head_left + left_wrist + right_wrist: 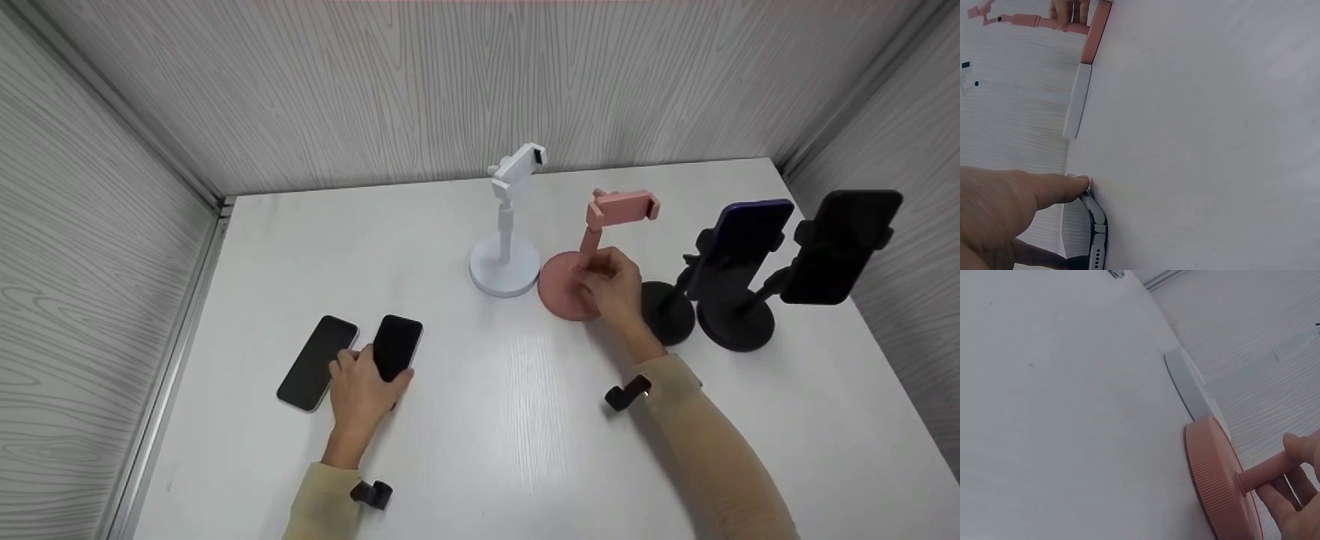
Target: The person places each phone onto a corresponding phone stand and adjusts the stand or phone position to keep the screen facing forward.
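With thumb and fingers on opposite edges, my left hand (361, 390) grips a black smartphone (397, 346) lying on the table. The left wrist view shows the thumb against that phone's edge (1098, 230). A second dark phone (316, 364) lies flat just left of it. My right hand (615, 289) holds the lower post of a pink phone stand (566, 289), thumb on one side and fingers on the other in the right wrist view. The pink stand's clamp (624, 208) holds no phone. Touching its base on the left is a white phone stand (504, 266), its clamp also without a phone.
To the right of the pink stand are two black stands, one carrying a blue-edged phone (750, 232), the other a black phone (844, 247). Behind the white table (337, 247) rises a wood-grain panel (375, 97), with further panels at both sides.
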`<action>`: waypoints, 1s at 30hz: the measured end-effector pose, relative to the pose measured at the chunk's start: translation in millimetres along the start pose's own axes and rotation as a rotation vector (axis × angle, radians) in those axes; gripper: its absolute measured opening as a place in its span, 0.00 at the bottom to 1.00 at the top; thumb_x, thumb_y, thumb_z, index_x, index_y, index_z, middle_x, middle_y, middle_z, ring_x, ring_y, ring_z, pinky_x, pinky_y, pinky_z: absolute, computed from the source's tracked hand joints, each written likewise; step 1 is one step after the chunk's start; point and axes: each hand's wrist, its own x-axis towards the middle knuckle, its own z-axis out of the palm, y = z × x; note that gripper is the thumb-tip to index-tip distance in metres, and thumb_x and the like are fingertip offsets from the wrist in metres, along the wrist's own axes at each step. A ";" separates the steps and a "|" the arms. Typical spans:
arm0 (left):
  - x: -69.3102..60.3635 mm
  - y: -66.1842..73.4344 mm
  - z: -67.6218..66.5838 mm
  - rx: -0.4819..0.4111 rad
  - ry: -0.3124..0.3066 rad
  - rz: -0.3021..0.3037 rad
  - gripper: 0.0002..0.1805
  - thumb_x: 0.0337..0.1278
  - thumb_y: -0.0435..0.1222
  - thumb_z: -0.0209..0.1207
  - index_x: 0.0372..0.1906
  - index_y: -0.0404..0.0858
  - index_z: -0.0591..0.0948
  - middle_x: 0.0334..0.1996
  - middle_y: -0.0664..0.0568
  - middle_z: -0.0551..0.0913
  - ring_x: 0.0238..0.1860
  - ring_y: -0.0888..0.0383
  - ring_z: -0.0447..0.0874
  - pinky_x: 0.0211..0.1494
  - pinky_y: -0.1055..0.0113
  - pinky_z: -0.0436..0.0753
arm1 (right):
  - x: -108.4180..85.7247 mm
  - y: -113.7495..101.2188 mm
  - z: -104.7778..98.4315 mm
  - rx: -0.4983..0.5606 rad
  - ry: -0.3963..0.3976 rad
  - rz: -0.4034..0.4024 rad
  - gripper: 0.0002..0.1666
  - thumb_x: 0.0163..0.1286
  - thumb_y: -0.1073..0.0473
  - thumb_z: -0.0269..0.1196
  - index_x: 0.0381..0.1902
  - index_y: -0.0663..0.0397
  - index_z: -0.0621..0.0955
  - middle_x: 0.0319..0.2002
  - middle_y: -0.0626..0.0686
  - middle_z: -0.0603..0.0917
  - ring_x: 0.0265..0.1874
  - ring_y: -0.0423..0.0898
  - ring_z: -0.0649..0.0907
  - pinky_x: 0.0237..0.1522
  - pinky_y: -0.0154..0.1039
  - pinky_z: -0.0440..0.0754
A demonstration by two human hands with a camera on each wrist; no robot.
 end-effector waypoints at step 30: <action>2.4 1.0 1.7 0.012 0.023 0.015 0.41 0.54 0.46 0.76 0.62 0.20 0.78 0.54 0.22 0.77 0.55 0.29 0.76 0.51 0.38 0.82 | -23.5 -3.3 -9.5 -0.077 -0.057 0.019 0.10 0.67 0.74 0.68 0.45 0.71 0.81 0.45 0.66 0.87 0.42 0.40 0.85 0.48 0.23 0.83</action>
